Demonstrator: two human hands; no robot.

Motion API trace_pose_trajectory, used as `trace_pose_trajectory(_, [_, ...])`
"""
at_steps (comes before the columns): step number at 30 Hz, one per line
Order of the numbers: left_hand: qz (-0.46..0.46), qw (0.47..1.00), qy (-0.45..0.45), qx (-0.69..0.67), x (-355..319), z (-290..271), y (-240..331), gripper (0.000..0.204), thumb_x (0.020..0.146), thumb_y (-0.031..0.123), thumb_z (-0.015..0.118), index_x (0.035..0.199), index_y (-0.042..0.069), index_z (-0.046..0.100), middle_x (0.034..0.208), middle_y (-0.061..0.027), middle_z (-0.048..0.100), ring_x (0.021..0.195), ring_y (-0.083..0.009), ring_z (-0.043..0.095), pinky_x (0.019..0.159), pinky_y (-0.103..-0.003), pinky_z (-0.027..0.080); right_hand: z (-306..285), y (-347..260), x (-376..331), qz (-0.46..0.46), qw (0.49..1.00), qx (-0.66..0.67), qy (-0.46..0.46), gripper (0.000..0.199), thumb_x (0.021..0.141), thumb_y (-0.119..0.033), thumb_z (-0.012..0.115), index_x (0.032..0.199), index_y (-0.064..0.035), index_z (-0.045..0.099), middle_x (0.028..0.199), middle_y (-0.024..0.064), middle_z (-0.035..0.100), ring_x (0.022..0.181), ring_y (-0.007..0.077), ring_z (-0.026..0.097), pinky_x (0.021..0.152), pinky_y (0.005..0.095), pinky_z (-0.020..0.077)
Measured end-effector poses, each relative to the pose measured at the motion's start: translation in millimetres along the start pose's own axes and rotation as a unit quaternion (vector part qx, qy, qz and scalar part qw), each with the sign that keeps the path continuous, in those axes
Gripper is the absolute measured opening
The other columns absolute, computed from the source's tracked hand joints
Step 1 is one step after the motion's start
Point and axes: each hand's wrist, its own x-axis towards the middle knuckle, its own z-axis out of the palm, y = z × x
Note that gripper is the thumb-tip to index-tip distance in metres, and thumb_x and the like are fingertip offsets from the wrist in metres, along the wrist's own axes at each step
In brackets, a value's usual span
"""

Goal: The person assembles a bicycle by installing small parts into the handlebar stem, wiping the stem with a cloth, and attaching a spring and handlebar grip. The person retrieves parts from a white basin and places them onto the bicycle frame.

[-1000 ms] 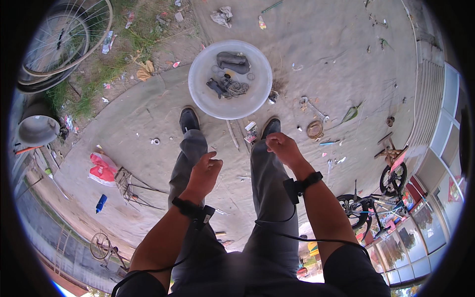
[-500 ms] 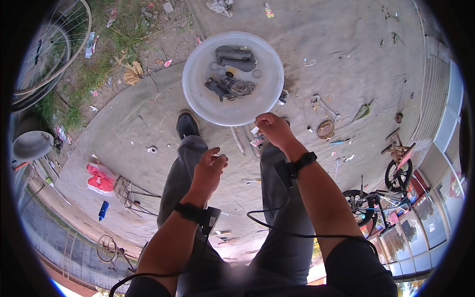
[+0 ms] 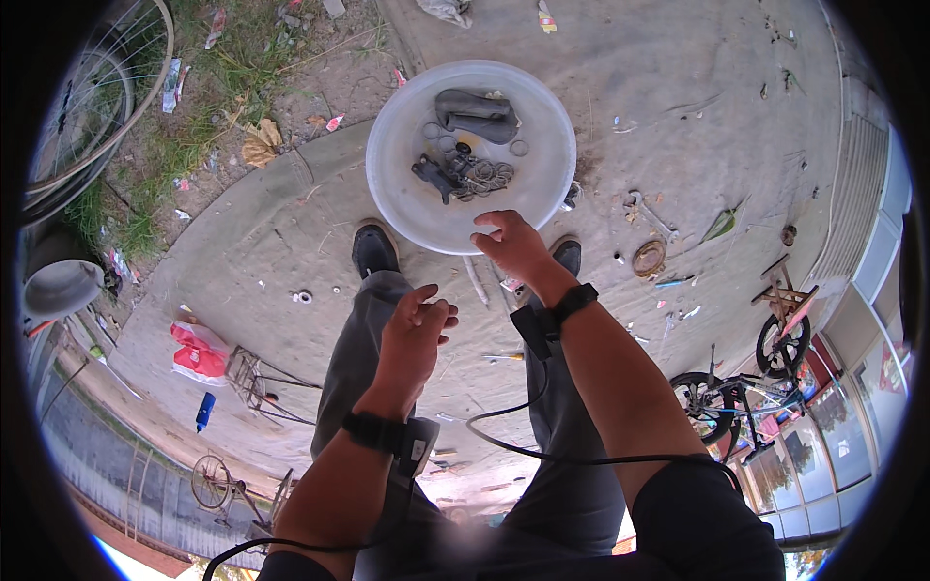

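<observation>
A round, pale translucent basin (image 3: 387,184) stands on the ground beyond my feet. In it lie a dark grey curved piece (image 3: 477,113), a black angular part (image 3: 435,176), a cluster of metal rings (image 3: 487,178) and several loose thin rings. My right hand (image 3: 511,247) is at the basin's near rim, thumb and forefinger apart, with nothing seen between them. Whether it touches the rim I cannot tell. Over my left leg hangs my left hand (image 3: 415,339), its fingers loosely bent and apart, nothing visible in it. Each wrist wears a black strap with a small box and cable.
To the right of the basin lie a wrench (image 3: 653,215), a round brown lid-like piece (image 3: 649,258) and a thin blue item (image 3: 675,282). A bicycle (image 3: 736,397) is farther right. Wheels (image 3: 131,107) and a grey bucket (image 3: 64,287) stand at left, with a red-and-white bag (image 3: 200,352).
My right hand has drawn left along the basin's near rim and its fingers have spread. The left hand has turned slightly. The whole view has shifted a little, so the basin appears farther right.
</observation>
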Motion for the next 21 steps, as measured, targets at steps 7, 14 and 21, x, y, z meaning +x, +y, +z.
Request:
trace_pose_trajectory(7, [-0.007,1.0,0.0,-0.03,-5,-1,16,0.04,0.106,0.021,0.056,0.141,0.002,0.052,0.116,-0.0123,0.072,0.104,-0.0185,0.07,0.084,-0.031,0.051,27,5,42,0.025,0.999,0.033,0.033,0.055,0.086,-0.038,0.078,0.128,-0.0043,0.066,0.123,0.0174,0.065,0.104,0.0307,0.069,0.095,0.0414,0.0542])
trace_pose_trajectory(14, [0.005,0.997,-0.011,-0.07,-13,-6,33,0.04,0.107,0.021,0.056,0.142,0.001,0.05,0.117,-0.0119,0.072,0.107,-0.0203,0.07,0.085,-0.033,0.051,52,-5,81,0.216,0.927,0.303,0.034,0.034,0.097,-0.032,0.072,0.113,-0.0033,0.063,0.109,0.0079,0.067,0.088,0.0211,0.069,0.072,0.0368,0.0567])
trace_pose_trajectory(21, [0.01,0.994,0.007,-0.11,-11,-16,41,0.039,0.108,0.021,0.055,0.142,0.002,0.051,0.117,-0.0132,0.072,0.107,-0.0207,0.07,0.085,-0.033,0.052,76,3,110,0.321,0.749,0.574,0.079,0.019,0.102,-0.02,0.066,0.106,-0.0028,0.059,0.091,0.0117,0.065,0.079,0.0244,0.07,0.056,0.0295,0.0524])
